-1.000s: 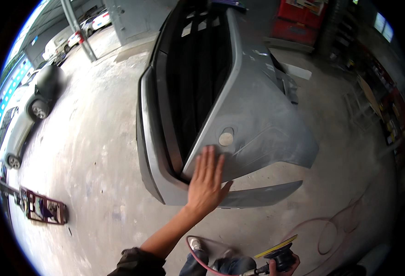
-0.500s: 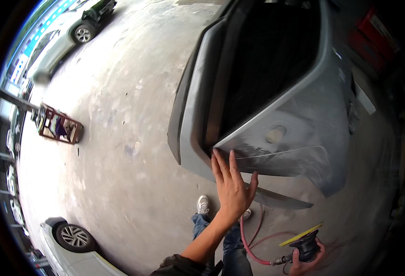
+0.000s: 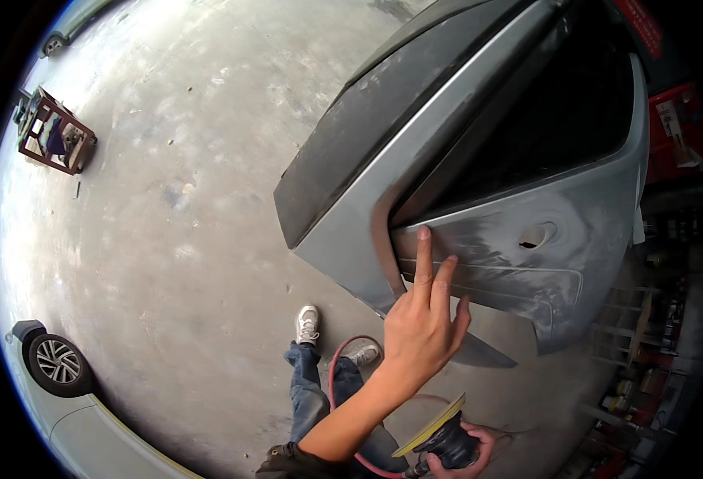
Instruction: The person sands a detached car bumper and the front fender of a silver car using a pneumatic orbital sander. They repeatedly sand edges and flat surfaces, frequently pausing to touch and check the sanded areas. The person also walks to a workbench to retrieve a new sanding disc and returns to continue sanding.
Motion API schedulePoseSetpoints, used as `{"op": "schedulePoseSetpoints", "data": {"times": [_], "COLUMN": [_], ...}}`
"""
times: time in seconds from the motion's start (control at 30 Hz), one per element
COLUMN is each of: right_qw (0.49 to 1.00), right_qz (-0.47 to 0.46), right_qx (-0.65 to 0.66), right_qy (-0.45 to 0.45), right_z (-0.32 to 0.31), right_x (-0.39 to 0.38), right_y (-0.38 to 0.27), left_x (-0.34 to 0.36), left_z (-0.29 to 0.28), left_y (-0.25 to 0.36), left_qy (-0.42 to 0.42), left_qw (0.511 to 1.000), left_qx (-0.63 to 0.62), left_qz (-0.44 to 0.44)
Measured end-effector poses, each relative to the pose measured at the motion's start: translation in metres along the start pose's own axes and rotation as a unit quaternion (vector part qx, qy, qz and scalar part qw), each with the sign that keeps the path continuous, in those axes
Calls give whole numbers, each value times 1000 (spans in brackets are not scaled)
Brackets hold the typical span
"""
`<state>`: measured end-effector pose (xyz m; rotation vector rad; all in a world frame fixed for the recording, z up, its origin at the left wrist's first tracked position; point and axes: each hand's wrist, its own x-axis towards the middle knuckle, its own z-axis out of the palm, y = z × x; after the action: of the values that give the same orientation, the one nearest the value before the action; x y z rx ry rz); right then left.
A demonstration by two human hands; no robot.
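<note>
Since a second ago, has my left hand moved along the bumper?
Yes. The left hand has slid away from the round hole in the grey bumper, toward its left corner edge.

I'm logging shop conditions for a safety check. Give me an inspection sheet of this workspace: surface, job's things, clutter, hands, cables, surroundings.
Surface: bare concrete floor, stained and dusty.
Job's things: grey car bumper standing on the floor, with dull sanded patches around a round hole; a sander with a yellow-edged disc.
Clutter: small brown wheeled cart standing far off on the floor.
Hands: left hand open, fingertips touching the bumper's sanded panel; right hand gripping the sander low, away from the bumper.
Cables: red hose looping from the sander past the person's shoes.
Surroundings: parked car's wheel and body at lower left; red cabinet and shelving at right.
</note>
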<state>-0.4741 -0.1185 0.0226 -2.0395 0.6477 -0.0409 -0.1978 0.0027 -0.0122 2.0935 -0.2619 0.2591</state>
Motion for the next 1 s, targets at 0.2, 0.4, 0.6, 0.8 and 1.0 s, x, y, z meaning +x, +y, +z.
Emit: {"op": "schedulePoseSetpoints", "data": {"times": [0.2,0.4,0.6,0.8,1.0], "right_qw": [999,1000,999,998,999], "right_qz": [7,26,38,34,5], "right_qx": [-36,-3,32,58,38], "right_qy": [-1,-3,-7,-3,-15], "right_z": [13,24,37,47,42], "right_x": [6,10,5,6,20], "right_y": [-8,-12,-13,-20,-37], "left_x": [-8,2,-1,0,9], "left_z": [-12,-12,-11,-30,-27], "left_y": [4,7,2,-2,19], "left_qy": [-31,-24,-63,-86,-106], "left_qw": [997,997,997,994,992], "left_qx": [-25,-28,-31,-20,-11], "left_qz": [-68,-66,-5,-59,-61]}}
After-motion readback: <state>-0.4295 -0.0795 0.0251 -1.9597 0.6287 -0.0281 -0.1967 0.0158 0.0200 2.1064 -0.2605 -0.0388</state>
